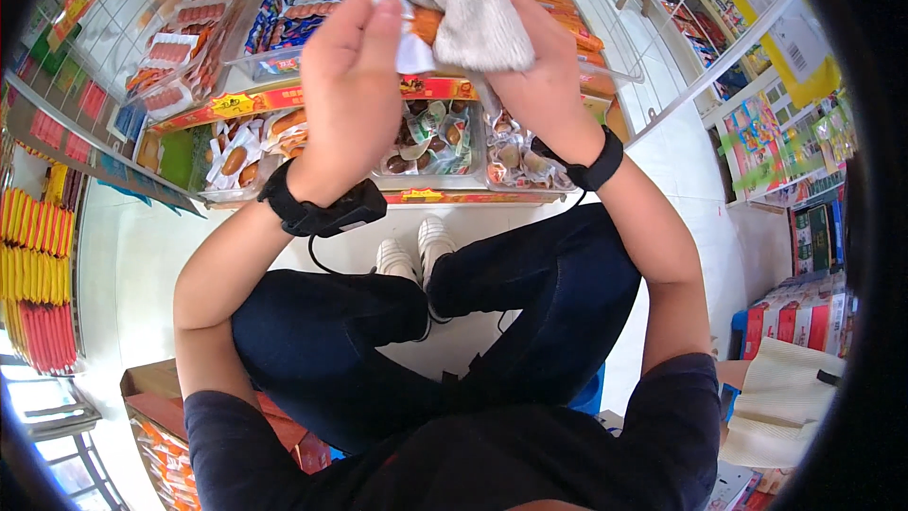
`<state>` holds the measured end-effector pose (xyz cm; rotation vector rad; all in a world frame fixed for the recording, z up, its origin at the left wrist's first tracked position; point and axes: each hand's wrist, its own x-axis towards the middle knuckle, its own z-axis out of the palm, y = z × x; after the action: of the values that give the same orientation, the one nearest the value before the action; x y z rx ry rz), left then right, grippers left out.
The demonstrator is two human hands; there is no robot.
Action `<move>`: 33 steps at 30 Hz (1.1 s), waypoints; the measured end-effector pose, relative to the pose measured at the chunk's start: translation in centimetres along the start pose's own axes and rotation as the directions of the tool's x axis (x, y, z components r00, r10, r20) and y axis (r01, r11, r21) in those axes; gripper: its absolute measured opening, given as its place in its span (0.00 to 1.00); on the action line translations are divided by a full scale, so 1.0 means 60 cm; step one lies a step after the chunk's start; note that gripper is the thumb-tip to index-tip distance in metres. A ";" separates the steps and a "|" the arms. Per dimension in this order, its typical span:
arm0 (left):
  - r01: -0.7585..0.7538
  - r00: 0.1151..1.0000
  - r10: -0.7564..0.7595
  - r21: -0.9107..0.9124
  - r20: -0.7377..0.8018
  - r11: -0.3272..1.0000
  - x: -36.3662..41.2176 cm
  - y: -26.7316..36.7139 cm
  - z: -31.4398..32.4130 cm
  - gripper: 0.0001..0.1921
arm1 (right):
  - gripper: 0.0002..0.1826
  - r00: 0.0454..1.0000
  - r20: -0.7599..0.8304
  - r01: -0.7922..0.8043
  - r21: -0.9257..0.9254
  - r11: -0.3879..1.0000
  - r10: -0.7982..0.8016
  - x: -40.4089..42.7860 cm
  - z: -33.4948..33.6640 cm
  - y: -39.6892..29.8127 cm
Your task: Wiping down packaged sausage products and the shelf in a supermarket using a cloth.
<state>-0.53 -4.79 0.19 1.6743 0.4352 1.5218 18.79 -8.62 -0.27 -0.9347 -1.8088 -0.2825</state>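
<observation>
My left hand [352, 89] pinches the left end of a packaged orange-brown sausage [425, 25], whose white and clear wrapping shows below the fingers. A light grey cloth [472, 11] lies over the sausage's right part, and my right hand [543, 74] grips the cloth from the right. The sausage's right end is hidden under it. Both hands are raised over the upper shelf, in front of a clear plastic bin with blue-wrapped sausage packs [312, 3]. More orange packaged sausages [567, 25] lie behind my right hand.
A bin of red sausage packs [177, 50] stands at the upper left. The lower shelf bears bins of vacuum-packed brown eggs [433, 135] and wrapped sausages [237, 149]. Wire mesh side panels flank the shelf. Cartons [801, 319] stand at right, an open box [152, 397] at lower left.
</observation>
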 end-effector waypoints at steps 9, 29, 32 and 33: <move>-0.058 0.998 0.052 0.130 0.046 0.990 0.007 0.019 0.009 0.10 | 0.31 0.997 -0.058 -0.043 0.076 0.996 0.047 0.010 0.010 -0.051; -0.463 0.876 0.407 0.216 0.258 0.860 -0.011 0.036 -0.005 0.05 | 0.25 0.999 0.031 -0.029 0.127 0.991 0.025 -0.015 0.004 -0.055; -0.437 0.886 0.366 0.246 0.285 0.865 -0.015 0.045 0.002 0.05 | 0.19 0.977 0.066 0.206 -0.078 0.975 -0.201 -0.039 -0.001 -0.012; -0.417 0.897 0.351 0.251 0.267 0.874 -0.017 0.041 0.005 0.04 | 0.19 0.977 0.066 0.205 -0.079 0.975 -0.201 -0.049 0.003 -0.007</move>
<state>-1.10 -7.13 1.37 2.2502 0.2314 1.5881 18.85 -10.13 -2.83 -0.8242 -1.9615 -0.4690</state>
